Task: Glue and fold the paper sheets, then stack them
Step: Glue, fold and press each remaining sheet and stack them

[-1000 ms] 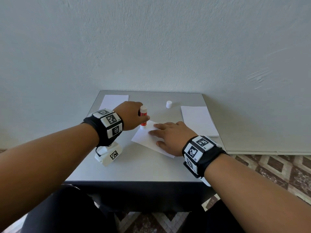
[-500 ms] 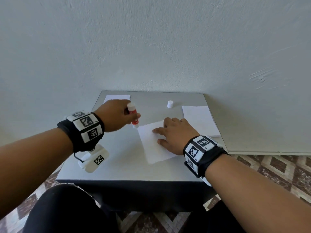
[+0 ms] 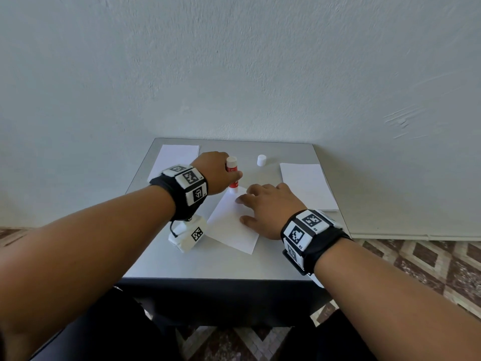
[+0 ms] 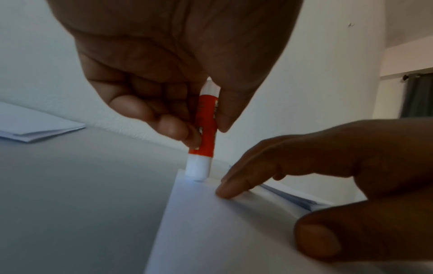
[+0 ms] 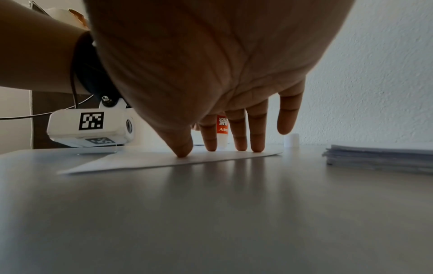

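Two hands work on a grey table [image 3: 208, 264] against a white wall [image 3: 234, 74]: left fingers [image 4: 173, 128] pinching glue stick [image 4: 206, 126], right fingers [image 5: 239, 133] flat on sheet [image 3: 229, 225].

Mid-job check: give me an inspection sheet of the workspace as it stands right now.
Surface: grey table, against a white wall.
Job's things: loose paper sheet lies flat at the table's centre; glue stick stands nearly upright, tip on the sheet's far corner; its white cap stands apart near the back edge; folded sheets at back left; paper stack at right.
Clutter: nothing seen.
Grippers: left hand grips the glue stick; right hand presses the sheet down, thumb and three fingertips on the paper, the little finger raised.
Cables: thin black cable at the left wrist camera.
Surroundings: patterned tiled floor.
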